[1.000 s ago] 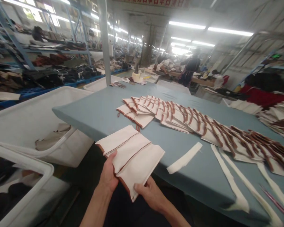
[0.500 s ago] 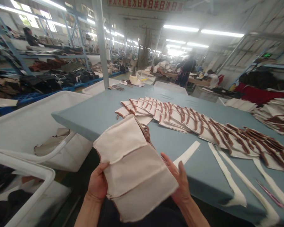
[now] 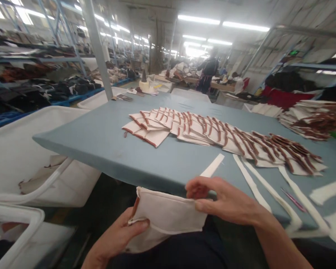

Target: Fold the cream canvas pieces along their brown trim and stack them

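Note:
Both hands hold a small stack of cream fabric pieces [image 3: 168, 215] with brown trim, low in front of the grey-blue table [image 3: 106, 145] and just below its near edge. My left hand [image 3: 114, 237] grips the stack's left end with the thumb on top. My right hand [image 3: 221, 200] pinches its upper right edge. On the table lies a long overlapping row of similar cream pieces with brown cords [image 3: 212, 132].
White fabric strips [image 3: 252, 183] lie on the table at my right. Another pile of pieces [image 3: 313, 117] sits far right. White bins [image 3: 19, 145] stand at the left. Shelves of dark material line the left wall. A person [image 3: 208, 73] stands far back.
The stack was fanned out and upright in front of me; now it is gathered, lowered and turned flatter below the table edge. My right hand moved from its side to its top edge.

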